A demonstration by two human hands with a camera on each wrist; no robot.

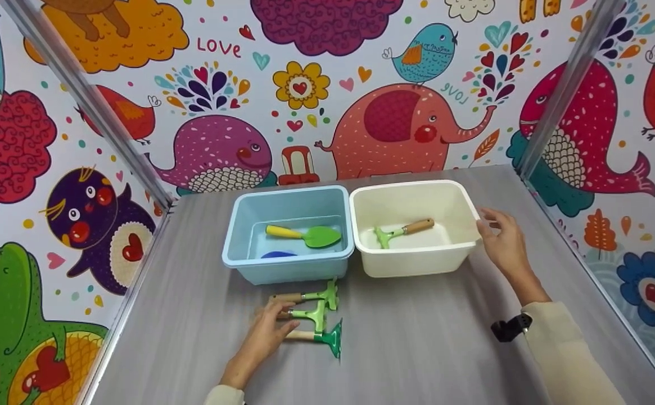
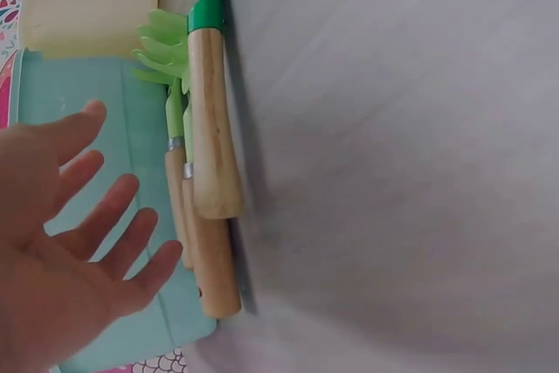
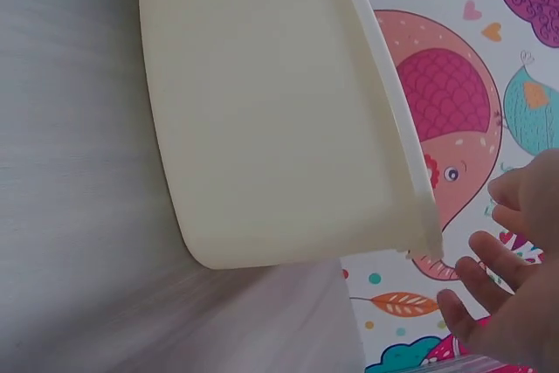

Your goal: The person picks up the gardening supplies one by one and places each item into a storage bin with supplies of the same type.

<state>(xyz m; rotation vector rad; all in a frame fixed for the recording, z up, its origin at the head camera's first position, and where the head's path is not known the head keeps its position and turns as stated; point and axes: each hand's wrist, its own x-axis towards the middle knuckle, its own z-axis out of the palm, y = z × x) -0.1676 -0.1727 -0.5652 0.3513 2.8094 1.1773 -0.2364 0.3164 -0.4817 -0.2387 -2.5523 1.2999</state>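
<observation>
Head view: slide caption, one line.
Left hand near three wooden-handled tools in front of a blue bin; right hand beside a cream bin.

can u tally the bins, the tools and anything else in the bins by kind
Bins: 2 (blue bin, white bin)
Hand rakes: 4 (far light green rake, middle light green rake, dark green rake, light green rake in white bin)
Trowels: 1 (green trowel)
Unclear: 1 (blue item, partly hidden)
Total: 8

two tubs — four rakes
</observation>
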